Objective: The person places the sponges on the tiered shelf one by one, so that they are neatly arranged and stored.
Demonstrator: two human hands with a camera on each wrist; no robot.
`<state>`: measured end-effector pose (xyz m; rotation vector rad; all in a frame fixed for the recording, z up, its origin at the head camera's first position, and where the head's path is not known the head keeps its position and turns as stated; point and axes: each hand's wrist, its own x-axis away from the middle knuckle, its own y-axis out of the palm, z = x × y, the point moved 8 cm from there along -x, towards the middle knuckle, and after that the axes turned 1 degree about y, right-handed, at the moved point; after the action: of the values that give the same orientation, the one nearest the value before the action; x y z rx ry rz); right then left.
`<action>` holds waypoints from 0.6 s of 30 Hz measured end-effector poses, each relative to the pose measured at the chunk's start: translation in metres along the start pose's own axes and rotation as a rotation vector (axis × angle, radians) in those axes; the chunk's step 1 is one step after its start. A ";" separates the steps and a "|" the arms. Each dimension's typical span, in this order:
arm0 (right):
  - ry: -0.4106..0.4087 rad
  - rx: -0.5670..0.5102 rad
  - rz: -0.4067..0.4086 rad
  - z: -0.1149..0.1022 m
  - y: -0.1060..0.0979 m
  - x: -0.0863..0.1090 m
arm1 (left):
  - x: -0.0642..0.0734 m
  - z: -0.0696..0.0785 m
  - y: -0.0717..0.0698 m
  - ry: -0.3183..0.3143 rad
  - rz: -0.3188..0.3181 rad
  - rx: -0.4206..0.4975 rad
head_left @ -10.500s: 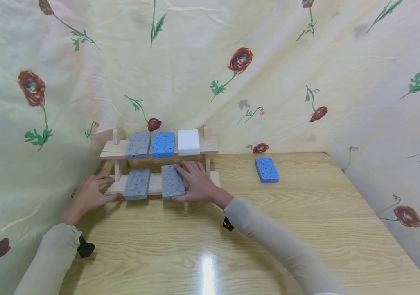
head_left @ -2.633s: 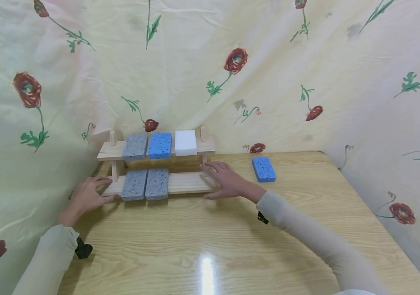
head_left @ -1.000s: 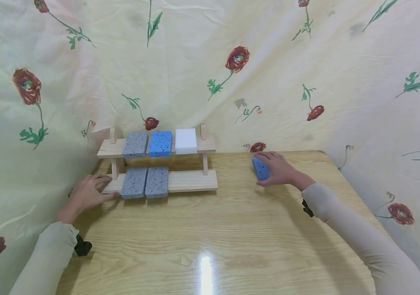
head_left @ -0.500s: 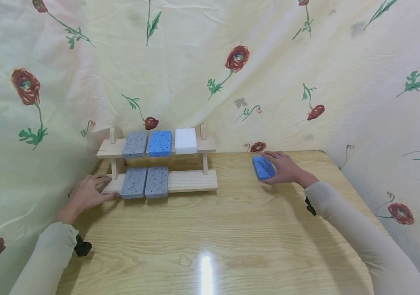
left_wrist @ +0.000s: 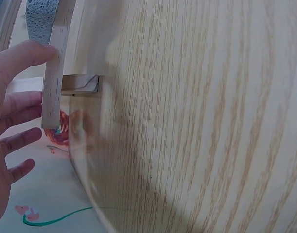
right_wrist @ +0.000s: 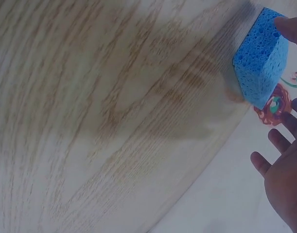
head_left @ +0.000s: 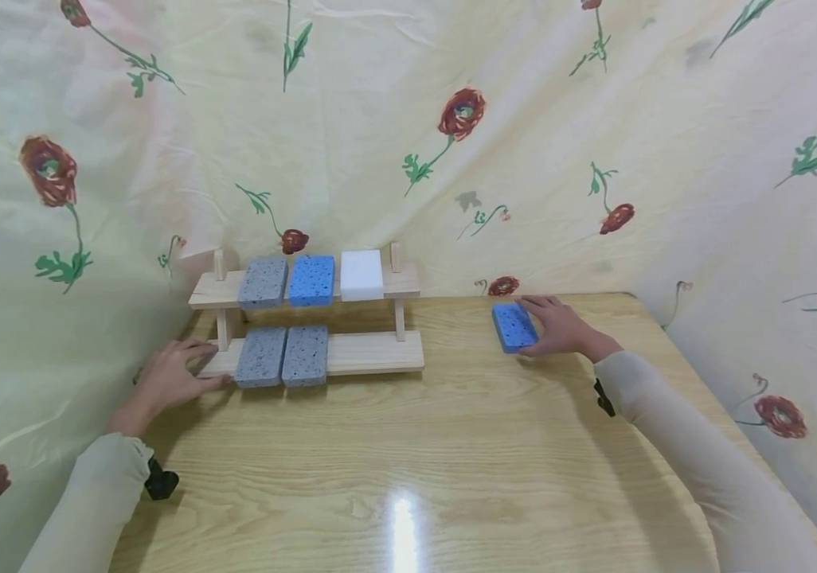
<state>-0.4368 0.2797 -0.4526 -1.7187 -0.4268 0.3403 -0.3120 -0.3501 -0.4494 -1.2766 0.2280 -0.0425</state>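
Note:
In the head view a two-tier wooden shelf (head_left: 373, 352) stands at the back left. My left hand (head_left: 165, 380) holds the left end of its lower board, thumb on the near edge and fingers on the far side, as the left wrist view shows. On that board two grey speckled sponges (head_left: 261, 356) lie side by side. Above them are a grey sponge (head_left: 263, 281), a blue one (head_left: 311, 279) and a white block (head_left: 361, 274). My right hand (head_left: 557, 328) is spread beside a blue sponge (right_wrist: 261, 58) on the table, its thumb at the sponge's corner.
The wood-grain table (head_left: 351, 461) reaches back to a cloth backdrop (head_left: 351, 143) printed with poppies. The cloth also rises close on the left, beside my left arm, and along the right edge. A black wrist mount (head_left: 161, 480) sits under the left sleeve.
Earlier my right hand shifted a grey sponge left against its neighbour on the lower board, then moved right to the blue sponge. Lately it draws slightly right while that sponge stays put; left hand unchanged.

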 end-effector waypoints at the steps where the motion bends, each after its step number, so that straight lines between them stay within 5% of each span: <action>1: 0.006 0.001 -0.003 0.002 0.000 -0.001 | 0.000 0.000 0.000 -0.002 -0.002 0.001; 18: 0.044 -0.043 -0.072 0.020 0.012 -0.012 | 0.001 0.002 0.000 -0.022 -0.010 -0.002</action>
<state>-0.4552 0.2894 -0.4678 -1.7452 -0.4657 0.2423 -0.3107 -0.3488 -0.4486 -1.2795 0.2029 -0.0370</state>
